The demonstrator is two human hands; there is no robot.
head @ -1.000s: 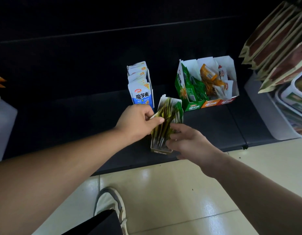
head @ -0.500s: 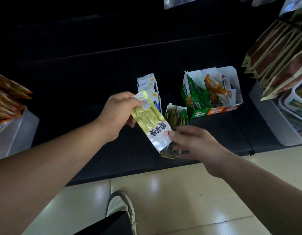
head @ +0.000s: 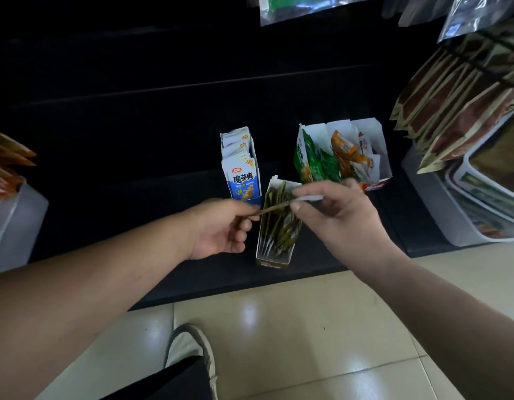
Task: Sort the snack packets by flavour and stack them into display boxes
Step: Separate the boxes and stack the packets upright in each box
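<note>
Yellow-green packets (head: 279, 226) stand upright in the nearest box (head: 272, 263).

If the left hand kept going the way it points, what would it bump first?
Probably the yellow-green packet box right beside the left hand; if the hand passes above it, the right hand comes next.

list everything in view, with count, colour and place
flat yellow foil packet: one, edge-on between both hands
narrow cardboard box of yellow-green packets: one, shelf front, under hands
blue-and-white packets: several, boxed upright, behind left
green cardboard box: one, green packets, behind right
orange-red cardboard box: one, orange packets, right of green
black shelf: one, under boxes
brown bags: several, far right
white plastic bin: one, far left
grey-white shoe: one, cream floor
left hand: pinches packet
right hand: pinches packet
</note>
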